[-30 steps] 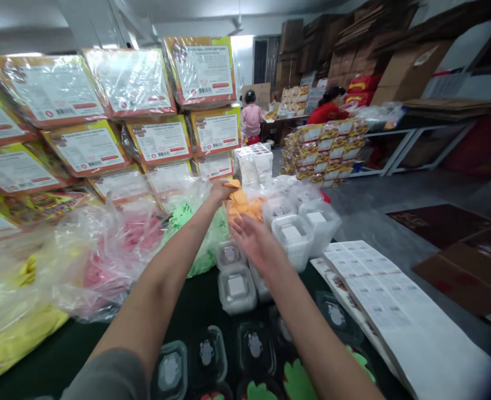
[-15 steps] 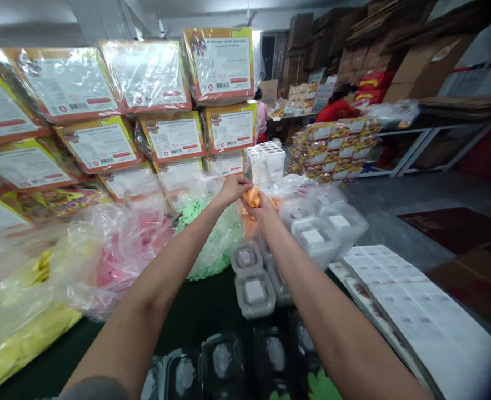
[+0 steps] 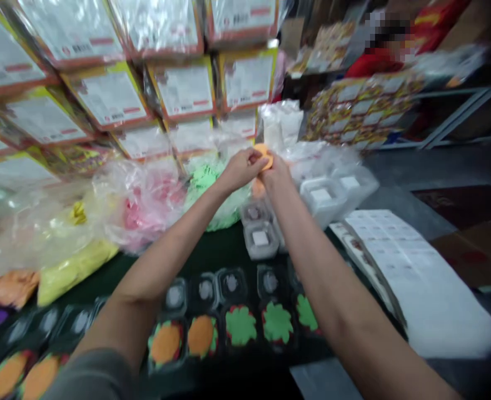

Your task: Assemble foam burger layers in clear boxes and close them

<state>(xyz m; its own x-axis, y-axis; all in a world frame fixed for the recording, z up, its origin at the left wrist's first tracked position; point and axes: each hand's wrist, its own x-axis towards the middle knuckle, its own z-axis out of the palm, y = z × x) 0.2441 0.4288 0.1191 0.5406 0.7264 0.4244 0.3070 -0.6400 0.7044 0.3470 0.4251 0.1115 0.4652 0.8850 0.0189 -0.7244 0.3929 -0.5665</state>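
Both hands are together at mid-view on a soft-looking orange round piece (image 3: 264, 158). My left hand (image 3: 242, 168) pinches it from the left, and my right hand (image 3: 277, 174) grips it from the right. More orange material (image 3: 258, 189) shows just below them. Left of the hands is a clear bag of green pieces (image 3: 206, 180). On the dark table, small clear containers hold green flower-shaped pieces (image 3: 240, 325) over red edges. Others show an orange round (image 3: 165, 343) on top. Blur hides the exact finger positions.
Boxes in plastic wrap (image 3: 181, 89) are stacked behind the table. Bags of pink pieces (image 3: 151, 208) and yellow pieces (image 3: 76, 269) lie left. Stacked clear containers (image 3: 262, 239) and white printed sheets (image 3: 412, 278) are right. A person in red (image 3: 366, 64) is farther back.
My view has tilted down, bringing the filled containers in front into sight. The orange material between my hands looked bunched before; now a flat round face shows.
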